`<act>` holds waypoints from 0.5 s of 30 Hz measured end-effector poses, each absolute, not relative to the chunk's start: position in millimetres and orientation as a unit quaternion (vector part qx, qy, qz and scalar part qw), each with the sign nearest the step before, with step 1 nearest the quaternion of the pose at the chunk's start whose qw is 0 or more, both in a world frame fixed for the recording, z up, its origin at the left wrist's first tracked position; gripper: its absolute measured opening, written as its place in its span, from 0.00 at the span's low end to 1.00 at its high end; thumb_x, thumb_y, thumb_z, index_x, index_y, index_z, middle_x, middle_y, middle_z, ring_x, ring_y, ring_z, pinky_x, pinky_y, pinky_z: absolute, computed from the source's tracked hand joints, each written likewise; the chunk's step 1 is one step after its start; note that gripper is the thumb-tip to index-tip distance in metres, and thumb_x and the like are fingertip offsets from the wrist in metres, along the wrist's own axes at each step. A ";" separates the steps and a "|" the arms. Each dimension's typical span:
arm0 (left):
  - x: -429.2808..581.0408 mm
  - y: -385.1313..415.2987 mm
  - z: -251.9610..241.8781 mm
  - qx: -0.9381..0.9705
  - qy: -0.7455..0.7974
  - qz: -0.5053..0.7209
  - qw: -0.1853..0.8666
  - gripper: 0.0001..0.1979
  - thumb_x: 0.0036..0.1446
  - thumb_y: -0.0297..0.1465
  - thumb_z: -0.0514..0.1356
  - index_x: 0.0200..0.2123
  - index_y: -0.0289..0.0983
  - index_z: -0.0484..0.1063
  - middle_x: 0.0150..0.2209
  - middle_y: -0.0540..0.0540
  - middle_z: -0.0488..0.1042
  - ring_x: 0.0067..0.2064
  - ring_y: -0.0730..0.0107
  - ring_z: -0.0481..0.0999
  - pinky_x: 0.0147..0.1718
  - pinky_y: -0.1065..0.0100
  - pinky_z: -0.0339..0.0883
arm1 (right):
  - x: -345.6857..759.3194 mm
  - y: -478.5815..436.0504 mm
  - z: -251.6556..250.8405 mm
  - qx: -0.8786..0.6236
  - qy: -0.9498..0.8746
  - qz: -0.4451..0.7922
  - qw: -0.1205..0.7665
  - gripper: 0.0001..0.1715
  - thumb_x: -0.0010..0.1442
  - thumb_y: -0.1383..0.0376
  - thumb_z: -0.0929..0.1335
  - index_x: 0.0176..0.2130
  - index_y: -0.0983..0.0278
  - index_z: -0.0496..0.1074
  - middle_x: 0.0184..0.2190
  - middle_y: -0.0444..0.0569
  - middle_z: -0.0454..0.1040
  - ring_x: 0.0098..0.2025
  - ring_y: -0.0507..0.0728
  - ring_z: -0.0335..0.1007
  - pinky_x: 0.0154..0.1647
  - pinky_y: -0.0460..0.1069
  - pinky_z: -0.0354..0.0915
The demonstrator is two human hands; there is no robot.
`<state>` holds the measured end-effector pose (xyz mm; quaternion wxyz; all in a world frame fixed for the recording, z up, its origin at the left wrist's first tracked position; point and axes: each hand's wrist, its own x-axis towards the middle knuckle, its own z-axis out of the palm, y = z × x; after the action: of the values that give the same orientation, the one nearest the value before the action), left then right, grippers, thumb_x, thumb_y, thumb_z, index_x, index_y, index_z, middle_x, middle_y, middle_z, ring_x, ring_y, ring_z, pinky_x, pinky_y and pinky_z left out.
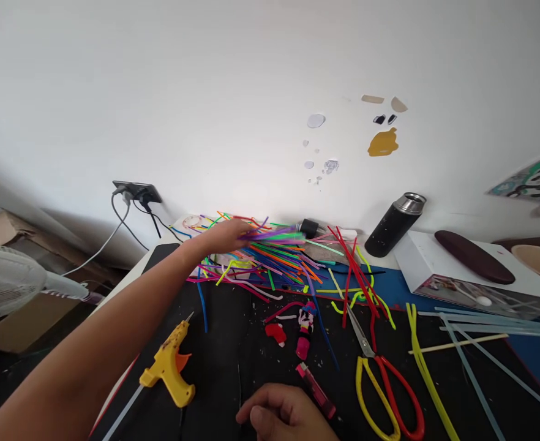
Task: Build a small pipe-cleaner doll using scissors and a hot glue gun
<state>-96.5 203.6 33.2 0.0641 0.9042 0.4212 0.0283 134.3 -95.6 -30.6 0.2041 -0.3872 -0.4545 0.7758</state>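
Observation:
My left hand [226, 237] reaches far forward over a heap of coloured pipe cleaners [274, 254] at the back of the table; its fingers are smeared by motion and seem closed on a bunch of them. My right hand [286, 413] rests at the near edge on the black mat [233, 361], fingers curled, with a pink lighter [316, 390] just beside it. A small pipe-cleaner figure [305, 327] and a red piece [276, 334] lie between the two hands.
A yellow glue gun [171, 367] lies at the left; scissors with red and yellow handles [380, 386] at the right. Glue sticks [490, 327], a white box [467, 275], a black flask [393, 225], a fan [8, 278] and wall-socket cables [136, 202] surround the work area.

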 end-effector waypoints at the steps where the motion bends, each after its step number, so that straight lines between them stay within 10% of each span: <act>1: -94.6 201.0 26.4 0.910 0.410 0.014 0.064 0.22 0.59 0.36 0.66 0.58 0.43 0.75 0.58 0.42 0.79 0.58 0.52 0.77 0.56 0.60 0.68 | 135.2 -96.3 -31.9 -0.387 -0.455 0.775 0.204 0.53 0.54 0.27 0.69 0.49 0.70 0.80 0.22 0.43 0.70 0.23 0.50 0.63 0.24 0.45 0.49; 4: -88.8 193.7 6.5 0.916 0.398 -0.021 0.051 0.35 0.53 0.32 0.70 0.65 0.43 0.68 0.66 0.39 0.72 0.66 0.47 0.70 0.64 0.54 0.63 | 137.0 -98.3 -35.7 -0.385 -0.454 0.778 0.203 0.51 0.56 0.28 0.69 0.51 0.70 0.80 0.22 0.44 0.71 0.23 0.50 0.64 0.24 0.45 0.49; 9: -82.1 195.0 0.2 0.906 0.420 -0.004 0.051 0.17 0.62 0.30 0.60 0.54 0.40 0.75 0.55 0.37 0.77 0.60 0.48 0.75 0.59 0.54 0.67 | 136.7 -100.6 -33.7 -0.372 -0.438 0.791 0.208 0.51 0.56 0.30 0.70 0.52 0.71 0.79 0.23 0.43 0.70 0.23 0.49 0.62 0.25 0.45 0.51; 15: -91.1 213.6 33.3 0.886 0.453 0.014 0.100 0.19 0.58 0.32 0.59 0.53 0.40 0.74 0.47 0.43 0.82 0.46 0.55 0.81 0.43 0.63 0.72 | 136.4 -97.7 -27.4 -0.377 -0.451 0.780 0.214 0.52 0.54 0.28 0.70 0.50 0.71 0.80 0.22 0.44 0.71 0.22 0.49 0.62 0.24 0.44 0.49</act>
<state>-91.1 213.6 33.3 0.1000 0.8855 0.4535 0.0139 136.4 -97.7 -27.4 0.2136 -0.3773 -0.4511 0.7801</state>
